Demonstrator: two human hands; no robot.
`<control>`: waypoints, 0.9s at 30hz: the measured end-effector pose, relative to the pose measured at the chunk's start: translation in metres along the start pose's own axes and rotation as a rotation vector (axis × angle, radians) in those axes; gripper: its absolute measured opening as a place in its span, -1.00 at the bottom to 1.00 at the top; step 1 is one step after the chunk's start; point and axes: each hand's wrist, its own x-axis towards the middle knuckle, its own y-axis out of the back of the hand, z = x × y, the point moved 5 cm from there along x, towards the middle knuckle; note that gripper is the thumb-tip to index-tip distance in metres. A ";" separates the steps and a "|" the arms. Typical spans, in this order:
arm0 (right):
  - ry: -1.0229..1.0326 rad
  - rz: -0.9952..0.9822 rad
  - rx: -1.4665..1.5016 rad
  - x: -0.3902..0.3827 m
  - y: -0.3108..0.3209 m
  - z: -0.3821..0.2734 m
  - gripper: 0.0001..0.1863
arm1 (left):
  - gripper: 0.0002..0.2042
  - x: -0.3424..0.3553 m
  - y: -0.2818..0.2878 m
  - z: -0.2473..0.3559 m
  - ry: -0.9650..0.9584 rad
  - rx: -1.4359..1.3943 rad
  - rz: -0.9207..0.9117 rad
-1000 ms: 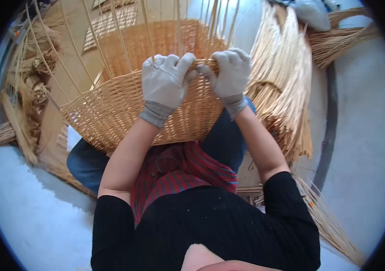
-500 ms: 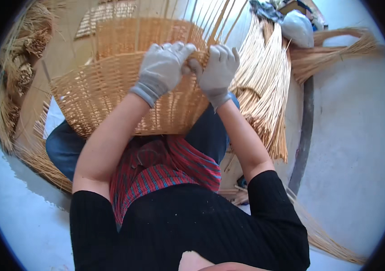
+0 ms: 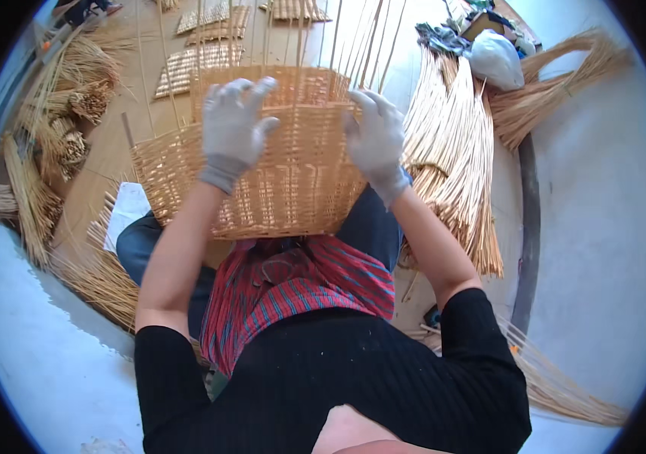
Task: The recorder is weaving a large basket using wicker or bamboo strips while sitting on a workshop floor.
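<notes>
A woven tan basket (image 3: 289, 189) sits across my jeans-clad legs, with long upright stakes rising from its rim. My left hand (image 3: 232, 125), in a pale glove with a grey cuff, is raised over its near wall, fingers and thumb spread with nothing between them. My right hand (image 3: 374, 132), gloved alike, is at the rim on the right, its fingers bent; blur hides whether they grip it. A striped red cloth (image 3: 300, 280) lies in my lap below the basket.
Bundles of loose reeds (image 3: 31, 193) lie at the left, and long pale bundles (image 3: 451, 189) at the right. Flat woven pieces (image 3: 194, 72) lie beyond the basket. A white bag (image 3: 493, 60) is at the upper right. A person's foot (image 3: 107, 9) shows at the upper left edge.
My left hand has left the rim near the middle and moved leftward, its fingers opening. The gap between my hands has widened. The view has shifted, showing more floor beyond the basket.
</notes>
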 end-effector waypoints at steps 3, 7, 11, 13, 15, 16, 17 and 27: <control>-0.116 -0.408 0.190 0.023 -0.041 -0.025 -0.59 | -0.31 -0.004 -0.030 -0.023 0.031 -0.038 -0.388; -0.118 -0.904 -0.092 0.044 -0.106 -0.019 -0.50 | -0.39 0.000 -0.057 -0.032 0.070 -0.059 -0.439; -0.230 -0.866 -0.048 0.047 -0.115 -0.013 -0.52 | -0.54 -0.001 -0.060 -0.023 0.089 0.030 -0.393; -0.226 -0.925 -0.080 0.045 -0.108 -0.016 -0.50 | -0.44 -0.003 -0.056 -0.019 0.111 0.097 -0.456; -0.207 -0.958 -0.116 0.046 -0.101 -0.019 -0.48 | -0.29 -0.004 -0.053 -0.014 0.108 0.118 -0.470; -0.154 -0.963 -0.159 0.047 -0.099 -0.020 -0.60 | -0.29 -0.006 -0.053 -0.012 0.102 0.124 -0.479; -0.082 -1.015 -0.214 0.046 -0.102 -0.022 -0.61 | -0.25 -0.006 -0.050 -0.008 0.063 0.133 -0.393; 0.025 -0.619 -0.025 0.030 -0.136 -0.014 -0.58 | -0.46 -0.012 -0.065 -0.017 -0.096 -0.015 -0.225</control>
